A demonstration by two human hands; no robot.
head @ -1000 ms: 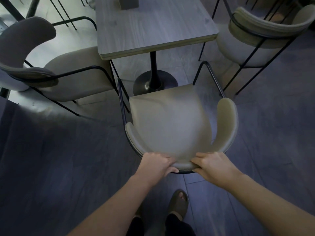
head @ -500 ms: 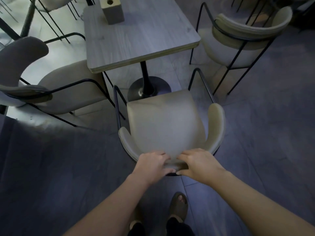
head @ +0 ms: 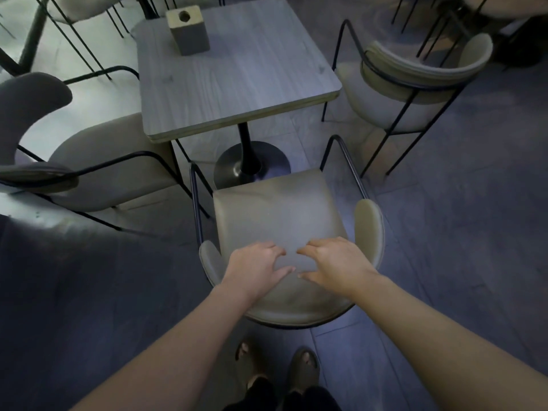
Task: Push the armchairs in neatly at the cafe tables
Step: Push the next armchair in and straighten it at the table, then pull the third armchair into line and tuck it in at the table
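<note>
A beige armchair (head: 275, 215) with a black wire frame stands right in front of me, facing the grey wooden cafe table (head: 231, 75). Its seat front lies just at the table's round black pedestal base (head: 252, 170), short of the tabletop's near edge. My left hand (head: 255, 268) and my right hand (head: 335, 265) are side by side over the rear of the seat, inside the curved backrest. Their fingers are spread and loosely bent and grip nothing. Both forearms cross above the backrest's top edge.
A second armchair (head: 98, 170) sits at the table's left side, a third (head: 415, 78) at its right. A small square holder (head: 188, 31) stands on the tabletop's far end. More chair legs show beyond. My sandalled feet (head: 278, 366) are just behind the chair.
Both hands have let go of the backrest's top edge and moved forward over the seat, fingers spreading. The view has pulled back, so more of the table shows.
</note>
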